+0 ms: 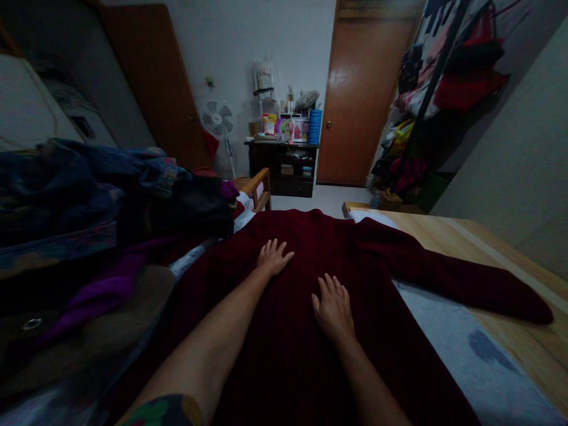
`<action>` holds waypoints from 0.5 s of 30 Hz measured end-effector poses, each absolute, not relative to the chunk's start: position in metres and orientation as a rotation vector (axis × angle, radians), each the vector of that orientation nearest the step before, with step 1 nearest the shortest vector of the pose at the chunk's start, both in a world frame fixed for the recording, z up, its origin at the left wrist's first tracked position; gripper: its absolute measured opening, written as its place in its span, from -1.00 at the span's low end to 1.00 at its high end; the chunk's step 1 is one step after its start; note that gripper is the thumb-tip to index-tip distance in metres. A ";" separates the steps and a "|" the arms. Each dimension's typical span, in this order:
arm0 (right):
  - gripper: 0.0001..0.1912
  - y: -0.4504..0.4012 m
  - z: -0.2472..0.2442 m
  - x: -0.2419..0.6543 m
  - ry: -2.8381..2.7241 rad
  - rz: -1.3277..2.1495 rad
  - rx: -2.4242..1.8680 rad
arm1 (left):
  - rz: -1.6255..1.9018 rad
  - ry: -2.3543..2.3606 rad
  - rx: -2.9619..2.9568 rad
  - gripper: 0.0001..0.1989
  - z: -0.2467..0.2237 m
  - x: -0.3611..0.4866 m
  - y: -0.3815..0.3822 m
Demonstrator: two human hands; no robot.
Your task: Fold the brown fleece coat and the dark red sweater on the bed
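Note:
A dark red long-sleeved garment (310, 367) lies spread out, with one sleeve stretched to the right over a wooden surface. My left hand (274, 258) rests flat on its upper left part, fingers apart. Lower and to the right, my right hand (333, 305) lies on the middle of the garment with its fingers extended. Neither hand grips the cloth. The garment's left sleeve cannot be made out clearly.
A heap of dark and purple clothes (102, 201) rises on the left. A pale patterned cloth (461, 337) and wooden boards (448, 234) lie at right. Beyond are a wooden chair (261, 184), a fan (219, 118), a black cabinet (280, 168) and hanging clothes (470, 89).

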State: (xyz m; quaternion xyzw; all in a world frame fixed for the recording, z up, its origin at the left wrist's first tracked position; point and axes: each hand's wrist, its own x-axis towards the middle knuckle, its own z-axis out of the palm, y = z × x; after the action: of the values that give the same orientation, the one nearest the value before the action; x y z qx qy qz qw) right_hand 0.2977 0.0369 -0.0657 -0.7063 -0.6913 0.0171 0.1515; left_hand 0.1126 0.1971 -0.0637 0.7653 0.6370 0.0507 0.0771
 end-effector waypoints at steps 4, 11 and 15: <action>-0.47 0.037 -0.066 0.297 -1.977 0.058 -2.032 | 0.124 2.010 2.200 -0.24 -0.062 0.110 0.215; -0.47 0.039 -0.066 0.297 -1.957 0.074 -2.039 | 0.175 2.166 1.998 -0.33 -0.053 0.131 0.238; -0.47 0.040 -0.066 0.297 -1.941 0.086 -2.045 | 0.257 1.997 2.173 -0.42 -0.049 0.174 0.238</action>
State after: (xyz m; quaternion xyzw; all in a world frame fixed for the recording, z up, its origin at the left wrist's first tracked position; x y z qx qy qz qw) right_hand 0.2972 0.0397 -0.0663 -0.7156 -0.6794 0.0300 0.1595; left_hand 0.1741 0.2377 -0.0491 0.7306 0.6714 0.0865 0.0894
